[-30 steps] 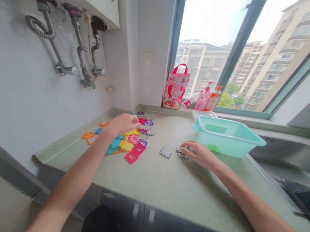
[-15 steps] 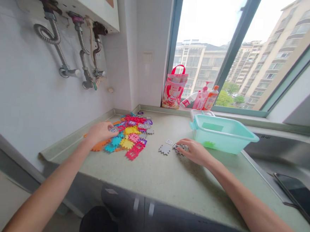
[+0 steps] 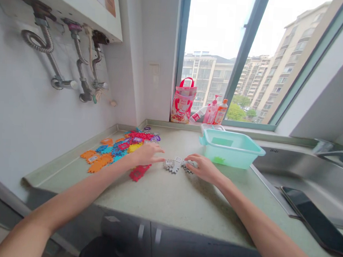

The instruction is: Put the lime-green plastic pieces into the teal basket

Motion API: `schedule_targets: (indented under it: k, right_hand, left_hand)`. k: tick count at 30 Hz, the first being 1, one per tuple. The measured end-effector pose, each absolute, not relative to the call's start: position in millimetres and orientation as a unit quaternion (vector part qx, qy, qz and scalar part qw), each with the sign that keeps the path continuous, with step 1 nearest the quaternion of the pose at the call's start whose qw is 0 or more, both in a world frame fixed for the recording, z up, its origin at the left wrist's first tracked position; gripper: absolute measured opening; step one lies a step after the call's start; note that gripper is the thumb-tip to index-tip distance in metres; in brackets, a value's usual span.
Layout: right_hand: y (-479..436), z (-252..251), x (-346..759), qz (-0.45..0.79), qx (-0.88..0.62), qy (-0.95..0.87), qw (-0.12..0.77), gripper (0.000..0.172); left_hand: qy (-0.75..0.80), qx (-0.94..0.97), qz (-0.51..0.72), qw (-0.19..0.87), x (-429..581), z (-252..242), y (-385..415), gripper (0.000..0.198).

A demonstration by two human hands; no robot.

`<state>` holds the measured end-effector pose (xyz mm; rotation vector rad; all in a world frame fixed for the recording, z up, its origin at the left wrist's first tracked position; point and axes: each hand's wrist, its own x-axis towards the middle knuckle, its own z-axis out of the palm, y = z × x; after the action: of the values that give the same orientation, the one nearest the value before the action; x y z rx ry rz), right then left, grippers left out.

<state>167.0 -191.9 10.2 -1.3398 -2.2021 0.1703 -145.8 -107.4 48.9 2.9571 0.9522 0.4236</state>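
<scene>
A heap of colourful interlocking foam tiles lies on the left of the green counter, with a red tile nearest me. A few grey tiles sit in the middle. My left hand rests on the counter with fingers stretched toward the grey tiles, touching or just short of one. My right hand lies flat over another grey tile on their right side. A mint plastic tub stands just behind my right hand.
A red and white bag and pink and orange bottles stand on the window sill. A steel sink lies to the right, with a dark phone on its edge. Pipes hang on the left wall.
My left hand has moved from the coloured heap rightward to the grey tiles, and a grey tile now lies by its fingertips. My right hand stays on its grey tile.
</scene>
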Motion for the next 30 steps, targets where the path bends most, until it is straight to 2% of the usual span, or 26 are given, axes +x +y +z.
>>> schedule_targets:
  k: [2,5,7,10,18,21,23,27,30]
  right_hand:
    - [-191.7,10.2,166.5,0.06,-0.493,-0.82,0.285,0.026]
    - [-193.1,9.7,162.9,0.053,-0.478,-0.826,0.294,0.026]
    - [-195.4,9.7,157.2,0.042,-0.462,-0.834,0.298,0.028]
    - [-198.0,11.1,139.4,0.006,-0.433,-0.854,0.288,0.032]
    - [-163.9,19.7,35.0,-0.063,-0.357,-0.915,0.178,0.06]
    - [-147.8,16.6,12.2,-0.052,-0.365,-0.917,0.152,0.056]
    - [-147.3,12.6,12.4,-0.031,-0.361,-0.92,0.148,0.05]
    - [-170.2,6.9,41.1,-0.014,-0.348,-0.924,0.159,0.041]
    - [-192.8,6.8,68.2,-0.01,-0.361,-0.919,0.159,0.041]
  left_hand:
    - [0.35,0.922,0.153,-0.06,-157.0,40.8,-105.7,0.046]
    - [0.429,0.883,0.163,-0.098,-187.5,27.1,-108.4,0.069]
    - [0.476,0.865,0.135,-0.082,-210.6,20.0,-109.4,0.084]
    - [0.522,0.847,0.088,-0.046,-241.0,16.8,-106.7,0.095]
    - [0.553,0.828,0.083,-0.034,-285.1,22.4,-88.2,0.107]
    - [0.543,0.833,0.095,-0.039,-299.2,25.8,-77.4,0.114]
    - [0.544,0.828,0.135,-0.036,-310.8,34.9,-67.6,0.104]
    - [0.566,0.789,0.241,0.0,-328.4,70.5,-41.0,0.063]
    - [0.572,0.788,0.224,0.028,-323.7,93.6,-18.0,0.045]
